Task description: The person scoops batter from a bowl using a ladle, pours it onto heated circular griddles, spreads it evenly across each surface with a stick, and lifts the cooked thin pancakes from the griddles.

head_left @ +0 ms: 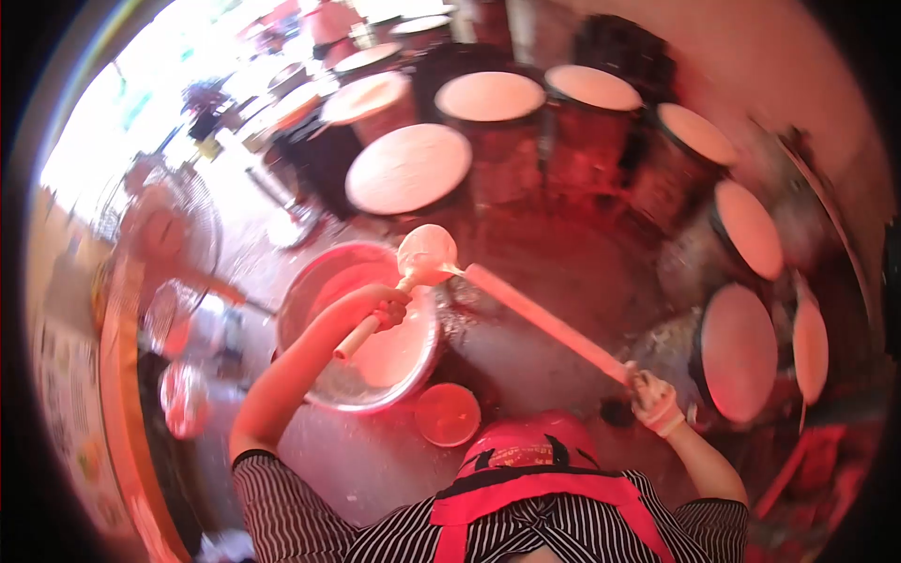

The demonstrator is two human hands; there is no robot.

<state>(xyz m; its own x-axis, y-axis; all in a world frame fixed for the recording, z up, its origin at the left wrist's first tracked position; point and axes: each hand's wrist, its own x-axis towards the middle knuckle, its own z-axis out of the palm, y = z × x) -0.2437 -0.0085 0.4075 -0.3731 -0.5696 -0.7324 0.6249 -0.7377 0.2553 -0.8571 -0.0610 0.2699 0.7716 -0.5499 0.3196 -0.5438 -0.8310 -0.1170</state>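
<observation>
My left hand (382,306) is closed round the wooden handle of a ladle (427,251), whose round bowl is coated with pale batter. Under the ladle stands a large metal basin (414,383) with pale liquid inside. My right hand (654,402), which looks gloved or wrapped in something pale, grips the near end of a long wooden stick (544,321). The stick's far end lies close to the ladle's bowl; whether they touch I cannot tell.
Several drums with round pale tops (408,169) curve from the back to the right side. A small red round container (448,415) is beside the basin. At the left stands a fan (155,230). A person (330,26) is at the far back.
</observation>
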